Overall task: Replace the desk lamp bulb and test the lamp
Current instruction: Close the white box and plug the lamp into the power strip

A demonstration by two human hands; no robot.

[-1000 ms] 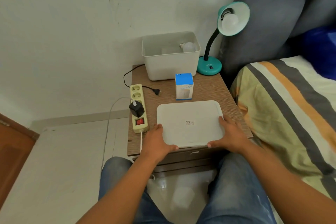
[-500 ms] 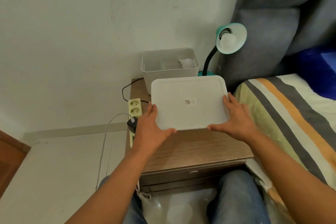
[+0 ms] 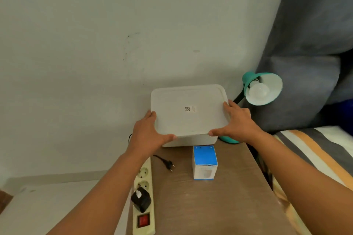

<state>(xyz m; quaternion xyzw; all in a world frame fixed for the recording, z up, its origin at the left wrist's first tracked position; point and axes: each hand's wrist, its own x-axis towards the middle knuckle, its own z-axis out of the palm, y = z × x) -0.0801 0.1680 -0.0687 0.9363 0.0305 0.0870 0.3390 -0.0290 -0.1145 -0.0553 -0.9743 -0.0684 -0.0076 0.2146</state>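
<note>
Lid now sits over the white bin at the back of the nightstand, against the wall. Half a second ago it was held in the air in front of the bin, with the bin's open top and the loose bulb inside in plain sight; a second ago it lay flat at the near edge of the nightstand. Bin's inside is now covered. Cannot tell whether the lid is fully seated.

Left hand holds the lid's left edge, at 9 o'clock from the sticker, thumb hooked under the near corner, fingers along the side. Right hand holds the right edge, at 3 o'clock, thumb at the near corner likewise. Both grips are wide, spanning the lid.

Desk lamp, teal shade, stands at 2 o'clock from the bin, shade tilted toward the camera, white bulb in its socket. Its base is partly hidden behind the right hand.

Blue and white bulb box stands upright at 6 o'clock from the bin, just apart from it; earlier the lid hid it. Loose black plug lies at 9 o'clock from the box. Power strip runs along the nightstand's left edge, black adapter plugged in, red switch near the close end.
</note>
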